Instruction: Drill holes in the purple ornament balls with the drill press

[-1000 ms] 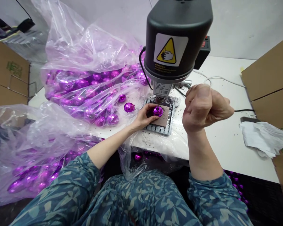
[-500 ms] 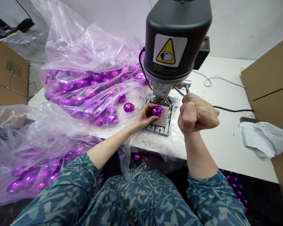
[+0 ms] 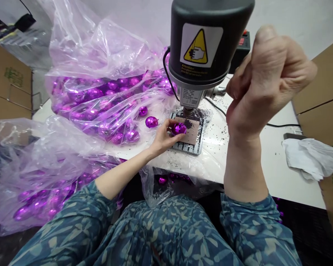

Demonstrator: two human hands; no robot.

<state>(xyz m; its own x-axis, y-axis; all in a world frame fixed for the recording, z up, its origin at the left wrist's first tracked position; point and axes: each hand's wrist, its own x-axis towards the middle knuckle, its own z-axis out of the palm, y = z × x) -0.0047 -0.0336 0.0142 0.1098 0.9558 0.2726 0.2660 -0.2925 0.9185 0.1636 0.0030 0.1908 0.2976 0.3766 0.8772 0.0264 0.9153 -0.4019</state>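
Between the thumb and fingers of my left hand [image 3: 164, 136] is a shiny purple faceted ball [image 3: 179, 128], held low over a brown board [image 3: 192, 136] on the metal base [image 3: 192, 150] of a drill press [image 3: 180, 79]. The ball sits left of the spot beneath the chuck [image 3: 187, 111], where dark shavings [image 3: 188, 123] lie. My right hand [image 3: 269, 81] is raised beside the machine, closed in a fist round its feed lever; the hand hides most of the lever, with the hub [image 3: 219, 91] showing at its left.
Two loose purple balls [image 3: 151, 122] lie left of the base. Clear plastic bags [image 3: 100, 48] full of purple balls cover the table's left side. White cloth [image 3: 310, 157] and a cardboard box [image 3: 319, 85] are at right; another box [image 3: 9, 81] stands left. A black cable [image 3: 280, 125] crosses the table.
My right hand has risen up and to the right with the lever. My left hand has drawn the ball slightly left, away from beneath the chuck.
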